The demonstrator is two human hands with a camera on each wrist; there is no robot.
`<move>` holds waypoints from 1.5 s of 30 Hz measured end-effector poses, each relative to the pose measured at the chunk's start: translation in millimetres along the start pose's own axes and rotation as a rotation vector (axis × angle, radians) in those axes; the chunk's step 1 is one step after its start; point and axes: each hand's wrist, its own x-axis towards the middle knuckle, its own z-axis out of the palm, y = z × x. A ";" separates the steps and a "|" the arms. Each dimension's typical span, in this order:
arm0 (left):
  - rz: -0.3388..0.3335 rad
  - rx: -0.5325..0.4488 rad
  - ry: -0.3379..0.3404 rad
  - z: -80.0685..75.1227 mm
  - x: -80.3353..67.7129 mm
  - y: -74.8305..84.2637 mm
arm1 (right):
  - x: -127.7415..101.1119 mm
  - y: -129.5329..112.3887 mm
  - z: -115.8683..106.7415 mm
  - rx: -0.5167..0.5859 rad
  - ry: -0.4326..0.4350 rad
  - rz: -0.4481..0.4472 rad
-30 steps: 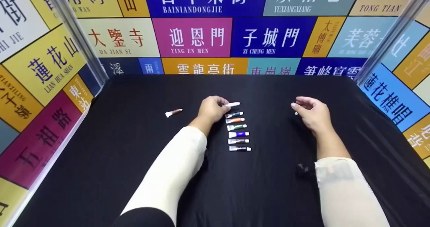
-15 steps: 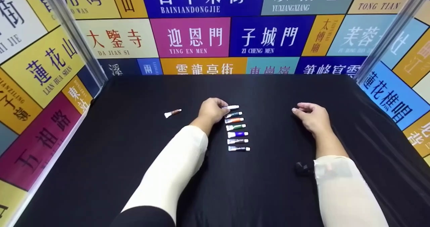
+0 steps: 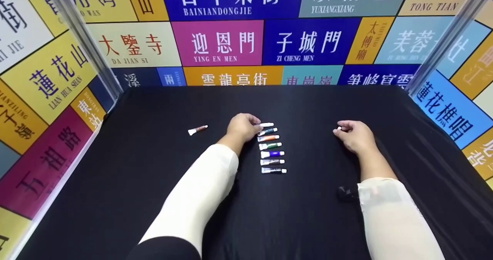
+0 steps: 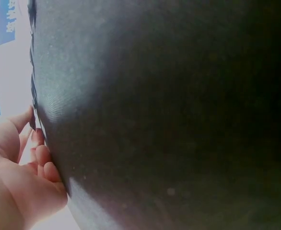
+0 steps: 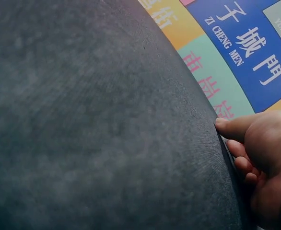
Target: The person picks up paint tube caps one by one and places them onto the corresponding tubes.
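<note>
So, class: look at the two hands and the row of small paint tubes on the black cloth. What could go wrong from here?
1. The left hand holds a white tube at the far end of the row of tubes; its grip could knock the close-packed row askew.
2. The right hand pinches a tiny white piece, perhaps a cap; it could easily drop.
3. The brown tube lies apart and might be overlooked.

left hand: has lowered the white tube to the far end of the row, just beside the teal one.
right hand: has sunk onto the cloth, perhaps pinching a small white cap.
</note>
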 end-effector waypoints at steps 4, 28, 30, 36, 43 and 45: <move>-0.006 -0.014 -0.003 -0.3 0.4 0.3 | 0.2 0.9 -0.8 -0.042 0.007 -0.015; 0.035 -0.043 0.069 -23.2 -0.7 -22.4 | -8.9 -25.8 -8.9 0.122 0.163 -0.019; 0.029 -0.037 0.079 -27.7 -1.4 -26.2 | -9.9 -28.9 -8.8 0.158 0.157 -0.009; -0.010 -0.013 0.129 -45.7 -3.1 -42.1 | -12.8 -41.7 -9.9 0.249 0.119 0.005; -0.065 0.038 0.164 -71.6 -6.1 -63.5 | -18.1 -62.5 -11.0 0.300 0.106 -0.067; -0.074 0.047 0.173 -78.2 -8.4 -68.5 | -20.0 -68.2 -11.4 0.320 0.113 -0.096</move>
